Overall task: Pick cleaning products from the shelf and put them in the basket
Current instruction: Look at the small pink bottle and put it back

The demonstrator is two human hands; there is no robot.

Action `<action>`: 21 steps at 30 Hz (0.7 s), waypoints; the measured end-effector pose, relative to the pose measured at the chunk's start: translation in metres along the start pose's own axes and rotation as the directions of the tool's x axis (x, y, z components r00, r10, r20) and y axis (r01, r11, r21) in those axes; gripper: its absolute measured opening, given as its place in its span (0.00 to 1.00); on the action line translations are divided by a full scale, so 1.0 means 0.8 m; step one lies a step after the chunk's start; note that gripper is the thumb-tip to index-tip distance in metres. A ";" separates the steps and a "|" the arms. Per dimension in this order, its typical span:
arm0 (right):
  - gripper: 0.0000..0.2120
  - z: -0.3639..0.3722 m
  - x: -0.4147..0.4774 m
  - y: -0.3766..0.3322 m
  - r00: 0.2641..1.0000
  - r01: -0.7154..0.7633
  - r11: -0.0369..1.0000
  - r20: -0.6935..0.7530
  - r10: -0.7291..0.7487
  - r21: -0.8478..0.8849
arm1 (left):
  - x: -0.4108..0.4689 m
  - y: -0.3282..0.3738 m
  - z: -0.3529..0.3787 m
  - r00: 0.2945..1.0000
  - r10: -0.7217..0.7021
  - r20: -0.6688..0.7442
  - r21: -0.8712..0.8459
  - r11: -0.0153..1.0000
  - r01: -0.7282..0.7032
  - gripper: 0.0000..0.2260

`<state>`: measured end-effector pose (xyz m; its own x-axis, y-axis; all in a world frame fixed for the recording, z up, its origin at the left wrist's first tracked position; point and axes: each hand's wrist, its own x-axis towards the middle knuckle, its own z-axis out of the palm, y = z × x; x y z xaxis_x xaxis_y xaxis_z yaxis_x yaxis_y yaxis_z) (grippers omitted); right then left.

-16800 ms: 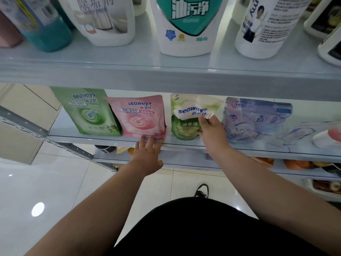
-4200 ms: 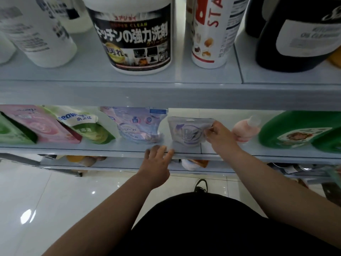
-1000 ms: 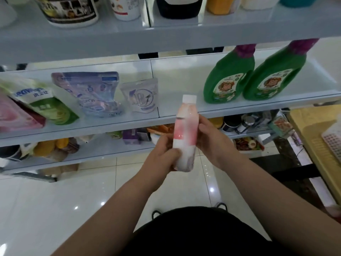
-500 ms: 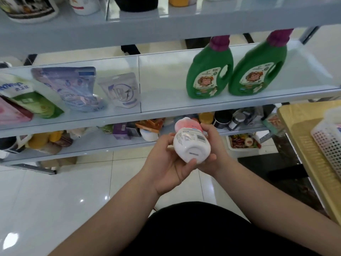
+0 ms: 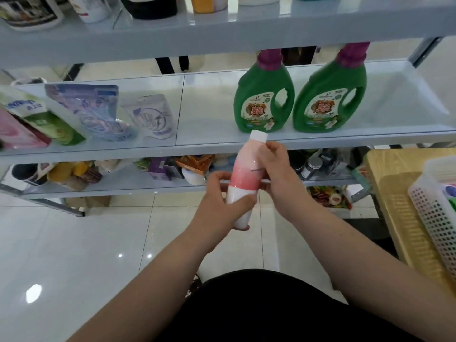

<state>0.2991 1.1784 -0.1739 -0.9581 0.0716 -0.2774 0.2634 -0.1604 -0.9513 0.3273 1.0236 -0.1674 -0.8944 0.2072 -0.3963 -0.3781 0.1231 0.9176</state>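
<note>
Pink-and-white bottle [image 5: 244,177] held in both hands in front of the shelf [image 5: 320,139].

The bottle sits near the middle of the view, its white cap tipped slightly toward 1 o'clock. The left hand [image 5: 217,206] wraps round its lower white part, thumb across the front. The right hand [image 5: 277,174] grips the upper pink part from the 3 o'clock side, fingers curled near the cap. Two green jugs [image 5: 264,102] with purple caps stand on the shelf at 1 o'clock, and soft pouches [image 5: 86,112] lean at 10 o'clock. The white perforated basket [image 5: 436,218] rests on a wooden table [image 5: 399,218] at 3 o'clock, well apart from the bottle.
</note>
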 end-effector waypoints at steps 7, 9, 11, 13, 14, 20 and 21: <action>0.12 -0.035 -0.010 0.009 0.989 -0.082 0.987 0.137 0.062 0.139 | -0.020 -0.010 0.022 0.942 -0.299 0.150 -0.542 0.772 0.331 0.26; 0.12 -0.040 -0.017 0.015 0.990 -0.059 0.995 0.129 0.048 0.084 | -0.025 -0.014 0.029 0.929 -0.336 0.157 -0.583 0.728 0.362 0.24; 0.14 -0.043 -0.022 0.018 0.991 -0.045 0.998 0.126 0.040 0.044 | -0.029 -0.019 0.033 0.920 -0.341 0.196 -0.626 0.679 0.385 0.24; 0.17 -0.042 -0.025 0.022 0.992 -0.037 0.999 0.116 0.040 -0.025 | -0.034 -0.020 0.036 0.903 -0.325 0.281 -0.653 0.625 0.428 0.25; 0.18 -0.041 -0.026 0.023 0.993 -0.032 0.998 0.112 0.038 -0.058 | -0.035 -0.020 0.036 0.895 -0.322 0.308 -0.655 0.611 0.445 0.26; 0.17 -0.025 -0.020 0.021 0.994 -0.014 0.993 0.106 0.026 -0.120 | -0.027 -0.030 0.010 0.934 -0.217 0.284 -0.479 0.812 0.334 0.31; 0.14 -0.021 -0.020 0.020 0.992 -0.005 0.994 0.122 0.018 -0.112 | -0.024 -0.032 0.004 0.951 -0.180 0.252 -0.409 0.871 0.273 0.37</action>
<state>0.3208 1.1910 -0.1871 -0.9597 -0.0525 -0.2762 0.2788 -0.0496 -0.9591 0.3545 1.0198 -0.1832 -0.7222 0.4198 -0.5496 -0.6712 -0.2335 0.7035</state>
